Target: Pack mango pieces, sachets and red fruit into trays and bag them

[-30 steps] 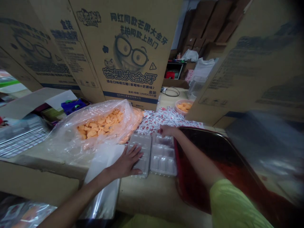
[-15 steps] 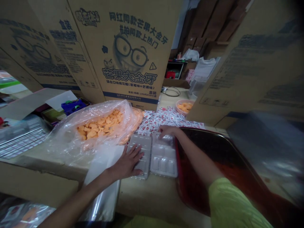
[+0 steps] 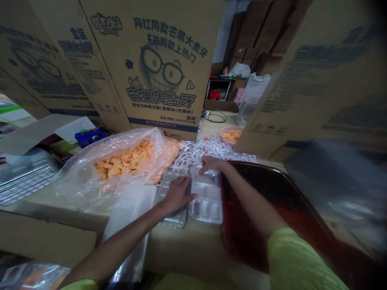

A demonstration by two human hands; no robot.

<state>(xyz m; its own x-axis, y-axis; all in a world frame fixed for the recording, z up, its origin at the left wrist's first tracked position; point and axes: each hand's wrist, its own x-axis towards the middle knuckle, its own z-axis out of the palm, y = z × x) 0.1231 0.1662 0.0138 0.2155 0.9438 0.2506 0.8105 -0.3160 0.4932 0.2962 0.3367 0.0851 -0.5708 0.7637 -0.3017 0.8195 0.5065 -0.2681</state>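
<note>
The left grip [image 3: 178, 195] is open and lies flat on a clear plastic tray [image 3: 173, 219]. The right grip [image 3: 210, 164] touches the far edge of a second tray [image 3: 207, 203], just right of the first; I cannot tell if it is closed. Both trays lie with long axis from near to far on the worktop [image 3: 181, 251].

Upright cardboard cartons [image 3: 157, 68] wall off the rear of the worktop [image 3: 193, 249], printed in blue with Chinese lettering and a bespectacled cartoon face. Behind them: coil of black cable [image 3: 216, 117], small pink bowl [image 3: 223, 135] holding orange pieces, open shelf unit [image 3: 218, 89] with a red object [image 3: 215, 95], white plastic bag [image 3: 240, 70], brown cartons [image 3: 256, 36] stacked beyond. Far left, blue plastic item [image 3: 90, 137]. Right, large dark-red tray [image 3: 242, 209].
</note>
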